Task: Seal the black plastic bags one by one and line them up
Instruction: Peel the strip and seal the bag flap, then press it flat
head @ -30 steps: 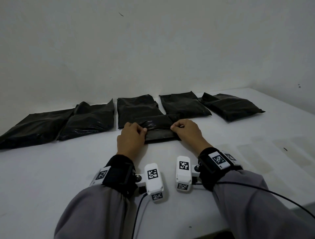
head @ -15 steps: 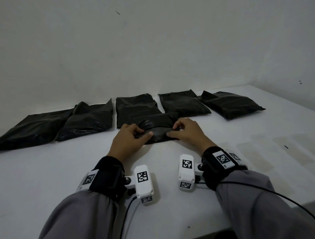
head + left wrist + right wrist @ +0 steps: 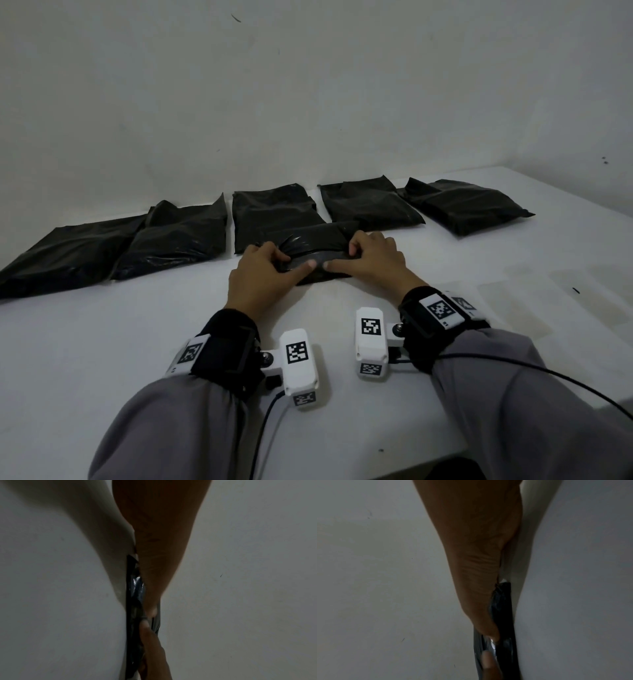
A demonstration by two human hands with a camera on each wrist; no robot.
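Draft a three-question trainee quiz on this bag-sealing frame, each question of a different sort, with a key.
1. True or false: the left hand lies flat on the table, away from every bag.
2. How many black bags lie in the row by the wall, not counting the bag in the grip of both hands?
3. Multiple choice: where does the right hand work? A) on the far right bag; B) on the near edge of the bag in front of the row; C) on a wrist camera.

Key: 1 false, it grips the same bag; 2 five; 3 B.
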